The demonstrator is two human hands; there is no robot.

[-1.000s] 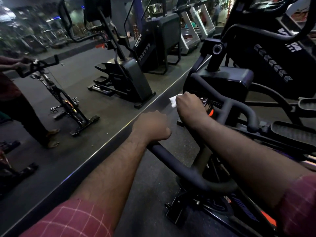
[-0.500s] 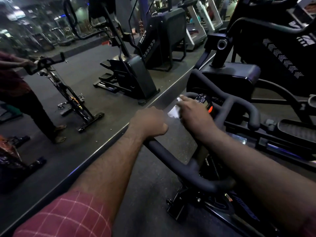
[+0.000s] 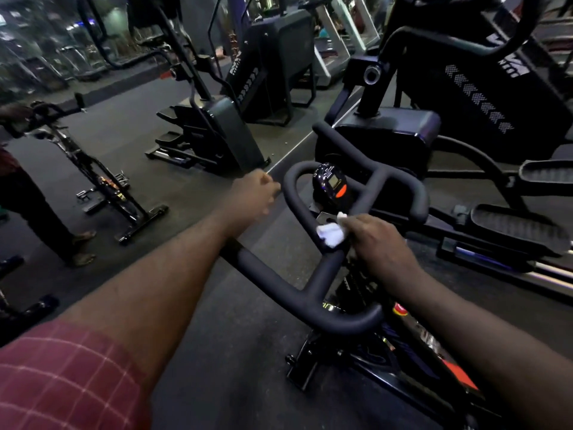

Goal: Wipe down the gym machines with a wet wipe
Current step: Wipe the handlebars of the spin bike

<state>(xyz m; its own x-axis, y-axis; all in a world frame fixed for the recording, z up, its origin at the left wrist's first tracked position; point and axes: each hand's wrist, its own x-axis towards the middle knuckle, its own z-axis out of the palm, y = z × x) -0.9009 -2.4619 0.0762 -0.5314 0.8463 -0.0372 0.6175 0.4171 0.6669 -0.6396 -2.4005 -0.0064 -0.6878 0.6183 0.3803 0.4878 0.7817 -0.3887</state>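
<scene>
Head view showed the right hand point(image 3: 379, 246) at centre right of the frame, fingers curled down and pressing a crumpled white wet wipe point(image 3: 331, 233) against the black handlebar point(image 3: 322, 274) of the spin bike. The left hand point(image 3: 252, 193), closed in a fist, gripped the bar's left end at centre frame. The small bunched wipe could slip from the fingers, or drag moisture onto the console point(image 3: 330, 183) just above.
</scene>
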